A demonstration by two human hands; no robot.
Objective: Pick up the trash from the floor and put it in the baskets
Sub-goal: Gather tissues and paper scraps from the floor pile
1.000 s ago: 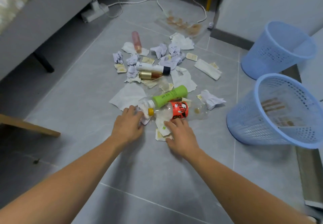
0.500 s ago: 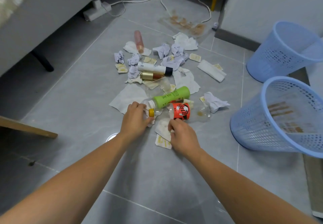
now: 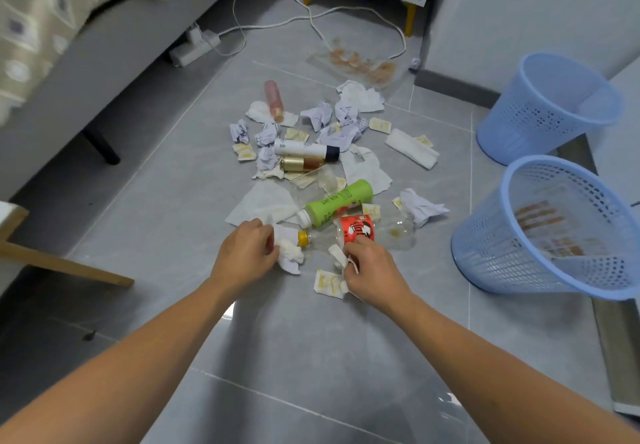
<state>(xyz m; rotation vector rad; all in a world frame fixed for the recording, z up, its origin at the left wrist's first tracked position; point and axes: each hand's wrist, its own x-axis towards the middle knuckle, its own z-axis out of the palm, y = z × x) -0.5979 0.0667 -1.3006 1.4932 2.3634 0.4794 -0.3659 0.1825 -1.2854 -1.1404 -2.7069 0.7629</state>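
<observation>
Fingers (image 3: 268, 247) of your left hand (image 3: 244, 254) curl round a crumpled tissue (image 3: 289, 253); your right hand (image 3: 372, 270) pinches a paper scrap (image 3: 337, 256) just beside the red-label bottle (image 3: 360, 232). You're taking the nearest pieces first, one per hand. The pile lies on the floor (image 3: 294, 339); the baskets (image 3: 550, 225) wait to your right, the near one tipped toward you, likely to ease dropping.

On the grey floor (image 3: 311, 332), the left hand (image 3: 244, 256) grips a crumpled tissue (image 3: 289, 253) at the pile's 6 o'clock edge; the right hand (image 3: 375, 272) pinches white paper (image 3: 337, 256) beside the red-labelled bottle (image 3: 360, 230). Two blue baskets (image 3: 540, 235) stand at 3 o'clock.
</observation>
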